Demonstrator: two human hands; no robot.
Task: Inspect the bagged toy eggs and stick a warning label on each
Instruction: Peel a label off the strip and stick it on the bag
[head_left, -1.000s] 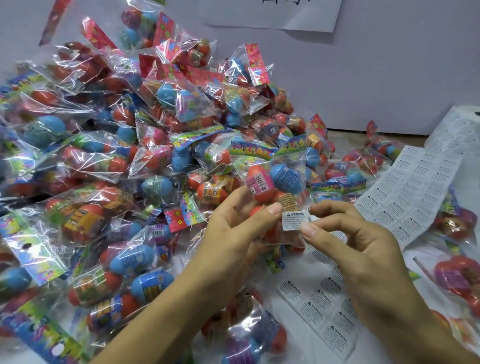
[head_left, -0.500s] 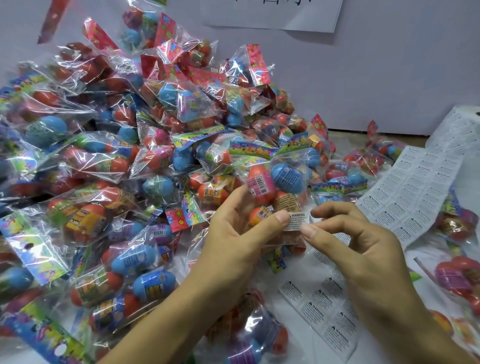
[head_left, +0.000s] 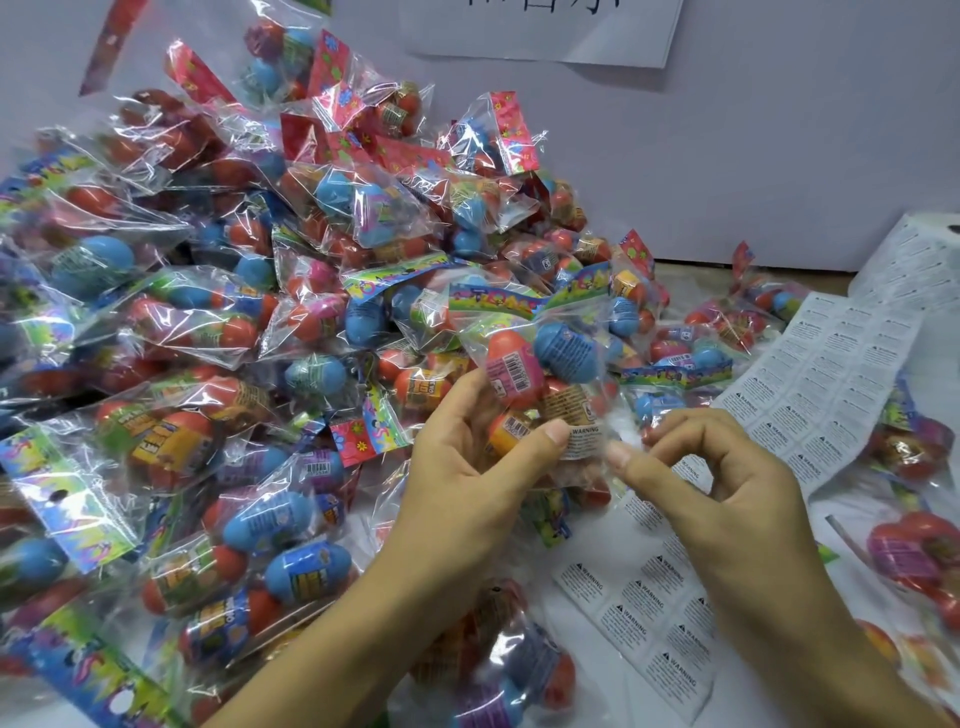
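My left hand (head_left: 467, 467) holds up a clear bag of toy eggs (head_left: 540, 369) with orange, pink and blue eggs inside. Its thumb presses on the edge of a white warning label (head_left: 587, 441) stuck low on the bag. My right hand (head_left: 727, 478) hovers just right of the label with fingers curled and nothing visibly between them. A long sheet of warning labels (head_left: 810, 389) runs from the roll at the right down under my hands.
A big heap of bagged toy eggs (head_left: 218, 322) fills the left and centre. Several more bags (head_left: 914, 545) lie at the right edge. A white wall (head_left: 779, 156) stands behind, with a paper sheet (head_left: 545, 31) fixed to it.
The label went from my right fingertips onto the bag. My left thumb slid over it, and my right hand drew back a little to the right.
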